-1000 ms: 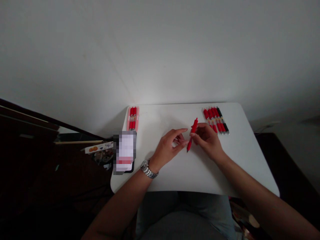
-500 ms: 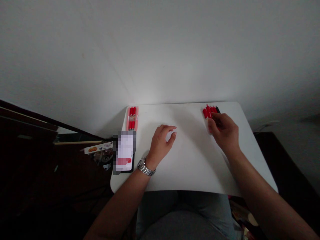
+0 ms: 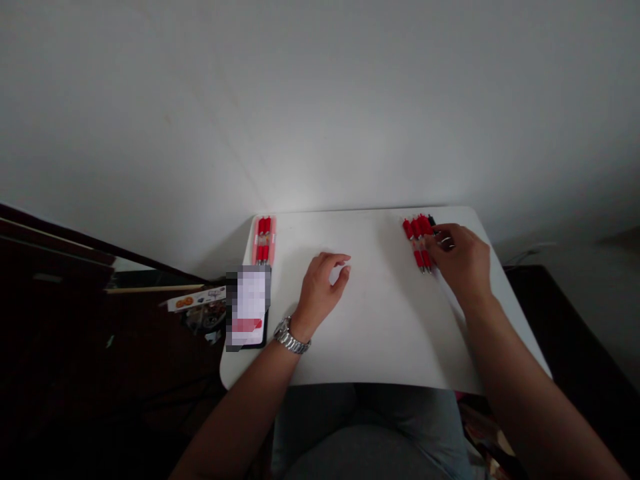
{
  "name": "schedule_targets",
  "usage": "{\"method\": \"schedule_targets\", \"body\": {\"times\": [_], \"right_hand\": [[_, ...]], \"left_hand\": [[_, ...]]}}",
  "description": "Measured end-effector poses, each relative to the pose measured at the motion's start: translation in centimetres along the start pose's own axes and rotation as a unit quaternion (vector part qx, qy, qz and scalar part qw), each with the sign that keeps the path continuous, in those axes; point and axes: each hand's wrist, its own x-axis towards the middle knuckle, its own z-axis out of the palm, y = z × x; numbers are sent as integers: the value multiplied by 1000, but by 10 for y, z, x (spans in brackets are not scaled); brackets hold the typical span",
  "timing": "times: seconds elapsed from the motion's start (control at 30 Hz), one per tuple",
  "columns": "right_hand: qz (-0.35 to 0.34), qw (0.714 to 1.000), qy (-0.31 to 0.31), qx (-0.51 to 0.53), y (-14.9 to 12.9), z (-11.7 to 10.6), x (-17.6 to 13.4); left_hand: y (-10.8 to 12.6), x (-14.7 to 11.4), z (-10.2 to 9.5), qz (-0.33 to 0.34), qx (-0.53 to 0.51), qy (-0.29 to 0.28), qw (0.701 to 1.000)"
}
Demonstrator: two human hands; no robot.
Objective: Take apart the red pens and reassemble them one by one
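On the right of the white table (image 3: 377, 320), several red pens (image 3: 411, 229) lie side by side, slightly slanted, their metal tips toward me. A black pen (image 3: 432, 219) sits at the right end of this row, mostly covered. My right hand (image 3: 461, 263) is over that end, thumb and index finger closed on a pen in a pinch; its fingers hide which pen. Near the table's middle, my left hand (image 3: 323, 283) rests with fingers curved and a gap between thumb and index finger, holding nothing. A metal watch (image 3: 291, 335) is on the left wrist.
A pinkish case (image 3: 255, 248) with red pens (image 3: 264, 250) in it stands at the table's back left corner. Below it lies a phone (image 3: 250, 307) with its screen blurred. A pale wall (image 3: 320, 120) rises behind the table's back edge.
My right hand has moved slightly right along the row, uncovering more of the red pens. The red pen it held is down among the others. My left hand stays in place.
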Motion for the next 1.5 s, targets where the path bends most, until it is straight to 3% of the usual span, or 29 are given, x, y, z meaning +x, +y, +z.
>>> {"method": "schedule_targets", "body": {"times": [0.43,0.77,0.93,1.07,1.27,1.5], "right_hand": [[17,993,-8,-115,3,11,0],[23,993,-12,-119,1,8,-2],[6,994,0,-107,-2,7,-3],[-68,996,1,-55,-6,10,-4],[-224,967,-109,50,-21,23,-16],[-236,938,-216,132,-41,35,-34]], "left_hand": [[2,0,-1,1,6,-2,1000],[0,-1,0,1,6,2,1000],[0,-1,-1,1,6,-2,1000],[-1,0,-1,3,8,-2,1000],[-1,0,0,-2,12,-2,1000],[0,0,-1,-2,16,-8,1000]]}}
